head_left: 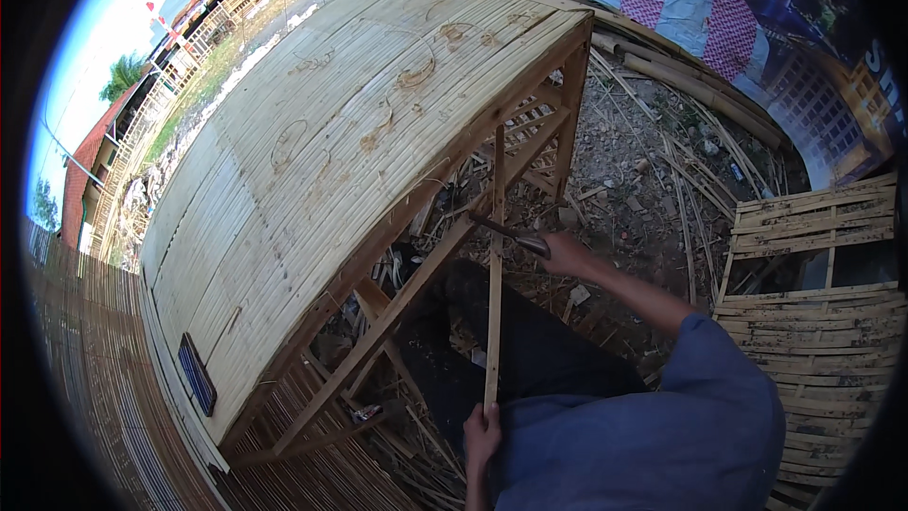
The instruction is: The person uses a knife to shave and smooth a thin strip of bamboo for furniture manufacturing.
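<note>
My left hand (480,433) is closed around the lower end of a narrow wooden slat (494,322). The slat runs up across a slanting brace (402,308) under a bamboo-topped table (312,142). To the right of the slat, my right hand (565,255) grips a dark tool (515,235) with a thick handle and a thinner shaft, which looks like a hammer. The tool's far end lies at the brace near where the slat crosses it. Its head cannot be made out clearly.
A dark flat phone-like object (197,375) and curled shavings (416,74) lie on the tabletop. Bamboo poles (700,85) and rubble (634,189) cover the ground beyond. A woven bamboo panel (813,341) is on the right, below a printed banner (804,66).
</note>
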### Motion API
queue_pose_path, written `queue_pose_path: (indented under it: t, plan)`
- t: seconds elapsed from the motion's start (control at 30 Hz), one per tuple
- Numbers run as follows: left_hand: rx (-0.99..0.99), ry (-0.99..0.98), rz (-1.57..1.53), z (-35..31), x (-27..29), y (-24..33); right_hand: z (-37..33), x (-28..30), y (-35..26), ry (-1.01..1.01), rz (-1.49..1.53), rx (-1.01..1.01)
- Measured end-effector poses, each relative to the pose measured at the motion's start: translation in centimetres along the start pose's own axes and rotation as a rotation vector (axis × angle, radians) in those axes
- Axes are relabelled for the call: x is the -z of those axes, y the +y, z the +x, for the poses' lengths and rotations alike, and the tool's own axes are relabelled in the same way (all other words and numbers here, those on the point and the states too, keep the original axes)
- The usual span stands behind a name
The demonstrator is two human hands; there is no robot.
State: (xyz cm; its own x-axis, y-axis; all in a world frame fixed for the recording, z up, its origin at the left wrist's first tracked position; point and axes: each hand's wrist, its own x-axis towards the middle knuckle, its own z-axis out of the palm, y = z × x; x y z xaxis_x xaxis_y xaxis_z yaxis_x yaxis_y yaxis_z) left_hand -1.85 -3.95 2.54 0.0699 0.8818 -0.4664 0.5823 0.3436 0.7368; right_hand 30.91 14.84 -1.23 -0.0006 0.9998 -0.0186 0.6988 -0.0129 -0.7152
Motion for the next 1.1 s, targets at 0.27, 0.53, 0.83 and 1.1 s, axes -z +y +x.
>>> queue_pose_path:
  t: [0.27,0.53,0.83,1.1]
  plan:
    - [-0.051,0.038,-0.02,1.1,-0.5,0.0,-11.5,-9.3,1.8,0.04,0.151,-0.417]
    - [-0.145,0.128,0.046,-0.4,0.1,4.7,-15.8,-9.2,4.9,0.216,0.136,-0.515]
    - [-0.284,0.252,0.061,-4.3,-0.1,3.8,-16.3,-6.6,1.7,0.364,0.331,-0.41]
    - [-0.257,0.294,0.102,-8.2,0.5,3.0,-18.5,-3.1,-6.2,0.503,0.265,-0.032]
